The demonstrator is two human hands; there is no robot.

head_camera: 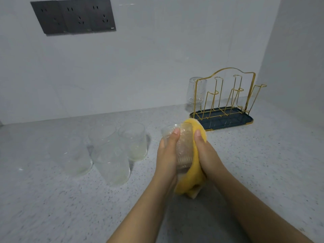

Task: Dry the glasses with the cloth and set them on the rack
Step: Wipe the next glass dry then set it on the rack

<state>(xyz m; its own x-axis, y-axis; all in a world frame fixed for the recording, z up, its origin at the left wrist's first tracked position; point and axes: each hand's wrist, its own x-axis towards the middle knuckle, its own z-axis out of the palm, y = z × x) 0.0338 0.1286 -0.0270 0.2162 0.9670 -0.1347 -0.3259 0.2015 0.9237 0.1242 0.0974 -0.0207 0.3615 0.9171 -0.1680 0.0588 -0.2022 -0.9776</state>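
Note:
My left hand (168,151) grips a clear ribbed glass (184,146), tilted with its mouth pointing away and to the left. My right hand (205,151) holds a yellow cloth (191,185) pressed against the glass's right side; the cloth wraps under the glass and hangs below. Several clear glasses (112,158) stand upright on the counter to the left of my hands. The gold wire rack (226,95) on a dark tray (245,121) stands at the back right. One glass (194,92) sits upside down on the rack's far left peg.
The speckled grey counter (52,199) runs to a white wall at the back and a side wall on the right. A dark triple socket panel (73,16) is mounted on the back wall at upper left.

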